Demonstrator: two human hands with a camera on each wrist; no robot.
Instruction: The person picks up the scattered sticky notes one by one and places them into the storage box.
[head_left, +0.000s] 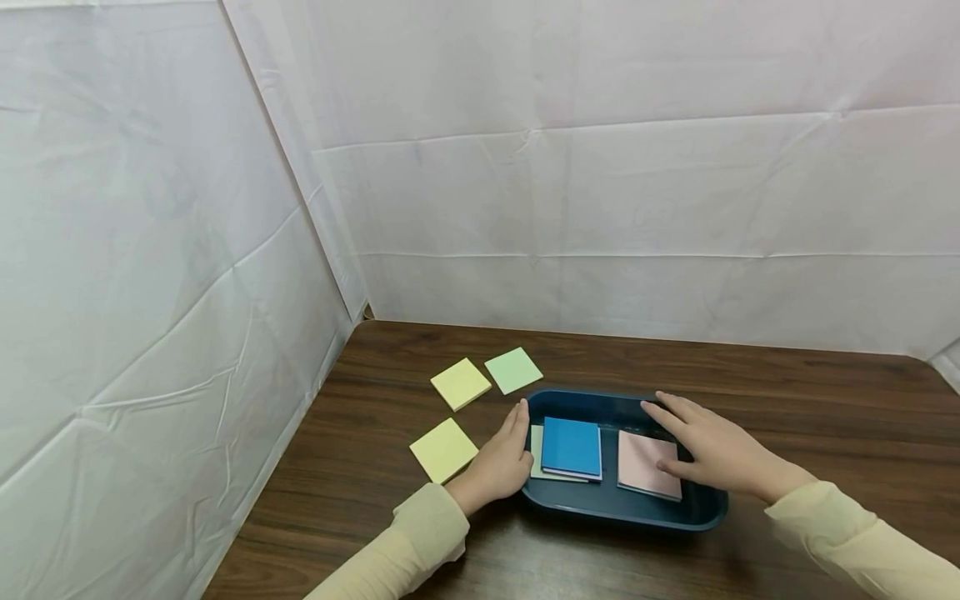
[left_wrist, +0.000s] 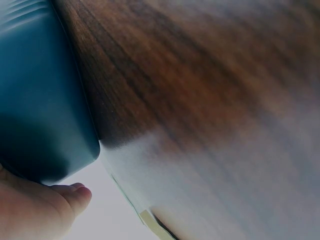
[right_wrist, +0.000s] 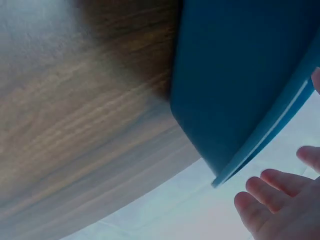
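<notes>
1. Dark blue plastic tray (head_left: pixel 705 512) sits on the brown wood counter (head_left: pixel 825 400), near the person's side of it.
2. The left hand (head_left: pixel 501 458) lies against the tray's left wall with its fingers straight. It presses there and grips nothing.
3. The right hand (head_left: pixel 712 450) is spread flat over the right side of the tray, fingers straight. It rests on the pink square pad of sticky notes (head_left: pixel 645 462) and holds nothing.
4. A blue square pad of sticky notes (head_left: pixel 572 447) lies in the middle of the tray, on top of a pale yellow-green pad (head_left: pixel 536 450) that peeks out on its left.
5. It looks like the pads are being put into the tray, with two hands holding it in place.
6. Three pads are outside, on the counter left of the tray: two yellow square pads (head_left: pixel 461 383) (head_left: pixel 443 450) and a light green square pad (head_left: pixel 513 370).
7. I think the next move needs the left hand to let go of the tray and reach left for the nearest yellow pad.
8. The white cloth wall (head_left: pixel 187 333) stands close on the left, so room there is tight. The right side of the counter has lots of open room.
</notes>
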